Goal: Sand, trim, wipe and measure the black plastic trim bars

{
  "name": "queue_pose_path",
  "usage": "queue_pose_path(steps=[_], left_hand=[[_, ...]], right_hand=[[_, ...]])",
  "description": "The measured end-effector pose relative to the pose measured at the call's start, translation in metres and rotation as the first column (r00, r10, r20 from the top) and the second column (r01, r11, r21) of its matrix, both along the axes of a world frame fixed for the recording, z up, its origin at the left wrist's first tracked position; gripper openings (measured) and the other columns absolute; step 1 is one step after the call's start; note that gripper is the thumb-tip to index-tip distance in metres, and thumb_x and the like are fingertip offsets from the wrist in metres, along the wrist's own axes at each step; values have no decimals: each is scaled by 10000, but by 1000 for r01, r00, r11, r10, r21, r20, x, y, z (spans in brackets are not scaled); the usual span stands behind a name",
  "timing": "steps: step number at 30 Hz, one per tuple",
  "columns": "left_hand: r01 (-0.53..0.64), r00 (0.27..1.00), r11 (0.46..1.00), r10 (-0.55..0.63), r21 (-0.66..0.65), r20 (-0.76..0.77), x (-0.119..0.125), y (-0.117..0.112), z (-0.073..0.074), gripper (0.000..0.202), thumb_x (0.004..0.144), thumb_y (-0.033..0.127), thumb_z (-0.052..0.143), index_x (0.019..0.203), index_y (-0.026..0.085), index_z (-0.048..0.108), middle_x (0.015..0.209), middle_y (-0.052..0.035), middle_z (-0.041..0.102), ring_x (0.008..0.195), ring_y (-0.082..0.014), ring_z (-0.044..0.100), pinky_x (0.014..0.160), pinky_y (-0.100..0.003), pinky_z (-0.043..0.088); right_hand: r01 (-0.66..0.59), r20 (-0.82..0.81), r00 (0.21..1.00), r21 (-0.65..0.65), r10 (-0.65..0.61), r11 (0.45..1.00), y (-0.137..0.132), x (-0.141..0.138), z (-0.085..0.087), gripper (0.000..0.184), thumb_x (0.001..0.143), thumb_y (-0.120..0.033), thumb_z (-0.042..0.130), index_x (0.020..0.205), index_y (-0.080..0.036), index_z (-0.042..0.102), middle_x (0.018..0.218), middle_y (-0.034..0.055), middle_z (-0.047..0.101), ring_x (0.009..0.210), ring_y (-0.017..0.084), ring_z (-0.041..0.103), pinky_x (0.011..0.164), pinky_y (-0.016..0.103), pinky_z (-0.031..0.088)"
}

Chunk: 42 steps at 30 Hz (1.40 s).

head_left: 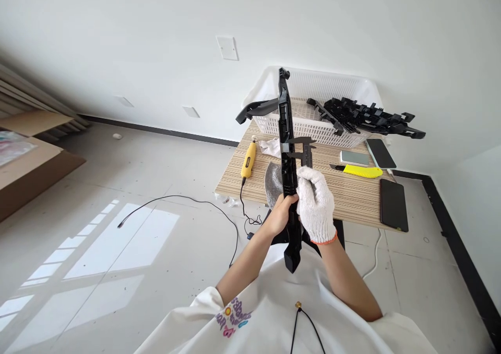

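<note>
My bare left hand [279, 215] is wrapped round the lower half of a long black plastic part [287, 127], which stands nearly upright in front of me. In a white knit glove with an orange cuff, my right hand [316, 204] grips a dark caliper [307, 155]. The caliper's jaws point left and reach the edge of the black part around its middle. Whether they press on it I cannot tell. Behind the part, on the table, lie a yellow rotary tool [248, 160] and a grey cloth [274, 184].
A white plastic basket [324, 131] at the table's back holds several black parts [356, 117], some jutting over its right side. Right of my hands lie a yellow utility knife [362, 171], a grey-topped block [354, 158] and two phones [393, 205]. Black cable [188, 198] trails over the floor.
</note>
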<state>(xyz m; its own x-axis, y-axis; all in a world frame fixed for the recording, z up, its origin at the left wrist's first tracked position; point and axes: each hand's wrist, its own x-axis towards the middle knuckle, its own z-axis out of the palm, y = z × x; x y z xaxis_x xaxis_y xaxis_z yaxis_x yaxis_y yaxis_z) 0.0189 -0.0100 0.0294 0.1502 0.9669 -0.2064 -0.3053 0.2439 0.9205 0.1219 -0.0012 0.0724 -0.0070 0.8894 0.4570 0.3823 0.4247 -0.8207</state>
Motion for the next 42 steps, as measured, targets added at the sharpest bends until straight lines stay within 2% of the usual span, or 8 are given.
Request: queue_pose_path(steps=[6, 13, 16, 21, 26, 32, 38, 42], left_hand=[[-2, 993, 999, 6, 34, -119, -4, 4, -3, 293, 817, 442, 605, 715, 170, 569, 754, -1, 604, 788, -172, 541, 723, -282, 452], [61, 998, 995, -59, 83, -21, 3, 8, -15, 334, 845, 444, 596, 1002, 160, 672, 1064, -67, 703, 1083, -264, 601, 969, -373, 455], [91, 995, 992, -87, 87, -44, 7, 7, -5, 371, 862, 471, 579, 1021, 152, 680, 1092, -81, 709, 1103, -280, 604, 975, -384, 463], [133, 988, 987, -126, 92, -85, 5, 5, 10, 393, 875, 467, 569, 1061, 138, 676, 1124, -78, 709, 1106, -276, 606, 997, -392, 465], [143, 980, 984, -127, 103, -152, 1, 5, 6, 362, 894, 446, 523, 1050, 152, 666, 1103, -59, 701, 1109, -265, 581, 979, -378, 461], [123, 980, 990, -111, 67, -165, 3, 5, -2, 254, 830, 398, 580, 916, 162, 621, 968, -44, 668, 1009, -247, 573, 921, -372, 475], [100, 979, 991, -82, 89, -188, 4, 2, 2, 277, 847, 414, 548, 949, 166, 619, 995, -51, 668, 1003, -239, 579, 915, -362, 478], [118, 969, 984, -85, 130, -233, 2, 1, 10, 292, 878, 426, 504, 896, 167, 637, 941, -39, 687, 985, -236, 593, 889, -339, 489]], right_hand=[[-22, -42, 999, 86, 26, 996, -2, 0, 9, 236, 1006, -256, 468, 1165, -239, 642, 1170, 45, 711, 1131, 156, 656, 1007, 328, 522], [88, -16, 996, -72, -89, 994, -6, 2, 21, 240, 845, -430, 709, 990, -244, 665, 1044, 13, 740, 984, 181, 702, 903, 325, 552], [127, -27, 991, -85, -130, 988, -7, 6, 25, 230, 857, -429, 691, 990, -244, 660, 1037, 13, 739, 972, 176, 704, 886, 312, 553], [68, -2, 998, -36, -68, 997, -7, 11, 25, 185, 939, -390, 601, 1043, -247, 655, 1046, 18, 736, 1003, 159, 695, 902, 290, 539], [43, 15, 999, -33, -42, 999, -7, 10, 26, 152, 954, -362, 580, 1040, -245, 629, 1065, 26, 715, 1034, 158, 676, 916, 296, 524], [63, 89, 994, -82, -55, 995, -12, 7, 31, 168, 943, -394, 586, 890, -237, 614, 989, 32, 648, 891, 155, 658, 823, 305, 524], [28, 88, 996, -8, -27, 1000, -11, 9, 28, 59, 919, -286, 630, 951, -250, 666, 979, 28, 685, 956, 170, 667, 886, 330, 540], [-10, 48, 999, 82, 6, 997, -8, 14, 23, 178, 974, -245, 556, 1089, -257, 691, 1067, 24, 724, 1035, 156, 673, 943, 322, 542]])
